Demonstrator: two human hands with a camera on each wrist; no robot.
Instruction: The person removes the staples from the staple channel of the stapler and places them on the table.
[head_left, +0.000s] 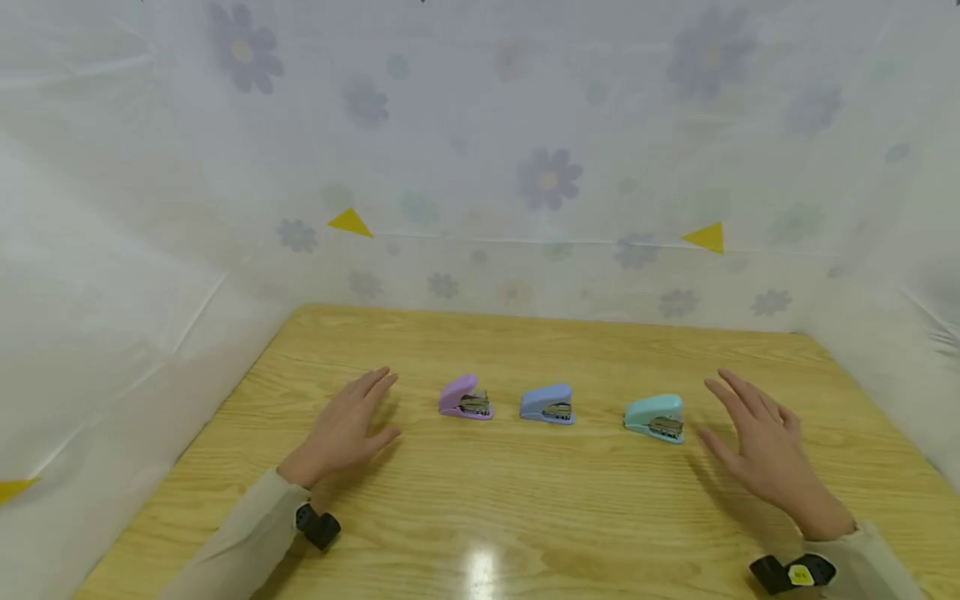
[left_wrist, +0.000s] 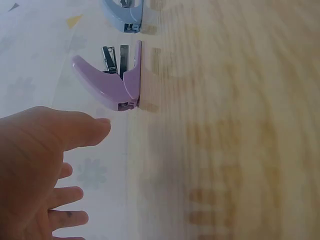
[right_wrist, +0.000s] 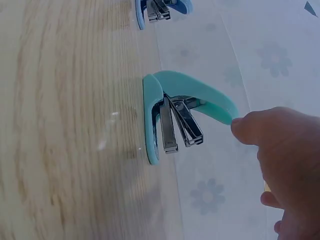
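Three small staplers stand in a row on the wooden table. The purple stapler [head_left: 465,397] is on the left, its top arm raised high. In the middle stands the blue stapler [head_left: 547,404], and the teal stapler [head_left: 655,417] is on the right. My left hand [head_left: 341,429] hovers left of the purple stapler, fingers extended, holding nothing. Just right of the teal stapler is my right hand [head_left: 765,446], fingers spread and nothing in them. In the right wrist view, its thumb overlaps the raised tip of the teal stapler [right_wrist: 195,95].
The wooden table [head_left: 480,500] has its back edge against a flower-patterned sheet [head_left: 465,125], which also encloses both sides. Yellow triangles [head_left: 350,222] are on the sheet. Each wrist wears a small black camera [head_left: 318,527] over a beige sleeve.
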